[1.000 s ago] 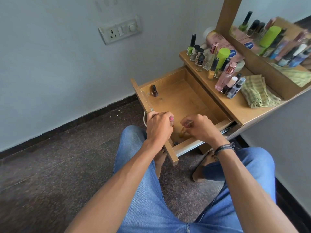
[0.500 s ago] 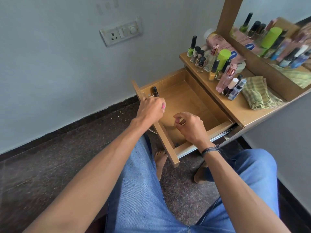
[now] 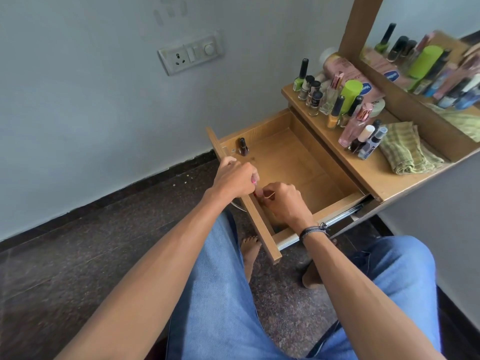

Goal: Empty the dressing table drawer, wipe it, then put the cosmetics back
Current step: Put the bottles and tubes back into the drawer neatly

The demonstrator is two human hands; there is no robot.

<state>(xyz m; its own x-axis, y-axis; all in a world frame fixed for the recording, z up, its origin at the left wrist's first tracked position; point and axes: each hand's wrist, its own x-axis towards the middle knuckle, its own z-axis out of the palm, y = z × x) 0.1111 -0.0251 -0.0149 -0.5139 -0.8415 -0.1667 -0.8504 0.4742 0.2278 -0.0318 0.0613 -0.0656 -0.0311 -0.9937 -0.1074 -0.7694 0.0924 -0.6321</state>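
The wooden drawer is pulled out, its floor almost bare. One dark nail polish bottle stands upright in its far left corner. My left hand hovers over the drawer's front panel, closed around a small pink item that barely peeks out. My right hand is just beside it inside the drawer, pinching a small gold-and-red cosmetic piece; the fingertips of both hands nearly touch. Several cosmetic bottles stand on the dressing table top.
A folded green checked cloth lies on the table top to the right of the bottles. A mirror leans behind them. A wall socket is up left. My knees in jeans and bare feet are below the drawer.
My right hand has moved left along the drawer front to meet my left hand. The left hand went toward the far left corner, then came slightly back.
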